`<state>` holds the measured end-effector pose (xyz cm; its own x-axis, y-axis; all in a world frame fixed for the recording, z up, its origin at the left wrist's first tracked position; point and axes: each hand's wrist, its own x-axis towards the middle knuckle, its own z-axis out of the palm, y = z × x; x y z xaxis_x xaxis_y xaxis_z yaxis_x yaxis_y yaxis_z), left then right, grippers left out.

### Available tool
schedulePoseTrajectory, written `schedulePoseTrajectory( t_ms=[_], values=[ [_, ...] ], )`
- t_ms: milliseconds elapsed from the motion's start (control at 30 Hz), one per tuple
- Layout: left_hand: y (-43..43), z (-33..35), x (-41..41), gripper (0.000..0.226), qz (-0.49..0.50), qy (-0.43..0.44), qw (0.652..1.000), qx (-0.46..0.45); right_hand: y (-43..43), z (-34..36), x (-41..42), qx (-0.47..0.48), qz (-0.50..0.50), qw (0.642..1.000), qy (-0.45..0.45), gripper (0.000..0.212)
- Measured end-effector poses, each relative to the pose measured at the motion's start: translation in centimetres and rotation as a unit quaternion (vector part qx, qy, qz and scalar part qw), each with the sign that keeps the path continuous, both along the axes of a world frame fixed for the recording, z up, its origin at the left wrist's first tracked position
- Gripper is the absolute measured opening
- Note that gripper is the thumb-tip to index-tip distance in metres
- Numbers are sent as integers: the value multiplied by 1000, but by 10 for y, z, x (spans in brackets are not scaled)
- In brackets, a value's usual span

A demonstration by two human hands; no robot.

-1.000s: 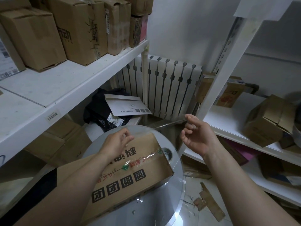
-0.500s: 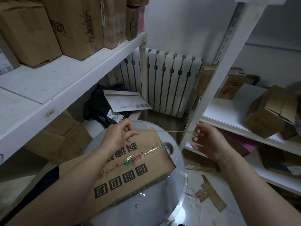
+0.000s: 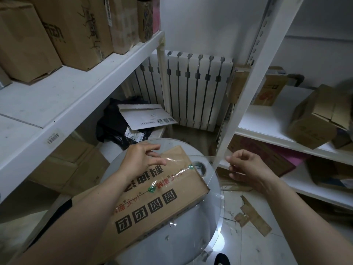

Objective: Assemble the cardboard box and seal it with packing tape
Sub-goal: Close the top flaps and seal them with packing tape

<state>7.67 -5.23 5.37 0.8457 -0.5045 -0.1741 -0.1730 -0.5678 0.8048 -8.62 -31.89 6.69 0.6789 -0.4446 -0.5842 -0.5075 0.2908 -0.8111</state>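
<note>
Now we have the cardboard box (image 3: pixel 152 194) lying flat on the round glass table (image 3: pixel 193 238) in front of us, its printed face up and a strip of clear tape already along its middle seam. Our left hand (image 3: pixel 142 159) rests on the far end of the box, fingers pinching one end of a strip of clear packing tape (image 3: pixel 200 158). Our right hand (image 3: pixel 246 165), off the table's right edge, pinches the other end, so the strip runs taut between both hands just above the box's far corner. White shelves (image 3: pixel 80 96) with more cartons stand on either side, a radiator (image 3: pixel 193 92) behind
</note>
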Motion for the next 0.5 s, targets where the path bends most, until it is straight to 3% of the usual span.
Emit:
schedulePoseTrajectory(
  t_ms=[67,100,200,233,300,367,433,500],
  values=[
    [-2,0,2,65,-16,-19,999,20,3,-9,-4,7,3,1000,1,12],
    [-4,-2,5,62,-50,-68,994,63,4,-14,-5,15,1,1000,0,12],
    [-9,0,11,56,-154,-262,914,269,5,-22,-6,33,-4,999,0,13],
    [-10,0,14,55,-167,-287,888,317,4,-24,-6,37,-2,999,-1,13],
    [-11,-4,20,50,-175,-289,874,350,3,-28,-5,39,5,999,-1,15],
    [-9,-10,22,38,-170,-259,905,291,3,-32,-3,33,9,999,-1,15],
    [-5,-17,21,22,-146,-240,943,176,5,-35,-1,26,9,1000,1,13],
    [-2,-21,19,12,-129,-236,958,104,7,-36,0,24,5,1000,4,12]
  ],
)
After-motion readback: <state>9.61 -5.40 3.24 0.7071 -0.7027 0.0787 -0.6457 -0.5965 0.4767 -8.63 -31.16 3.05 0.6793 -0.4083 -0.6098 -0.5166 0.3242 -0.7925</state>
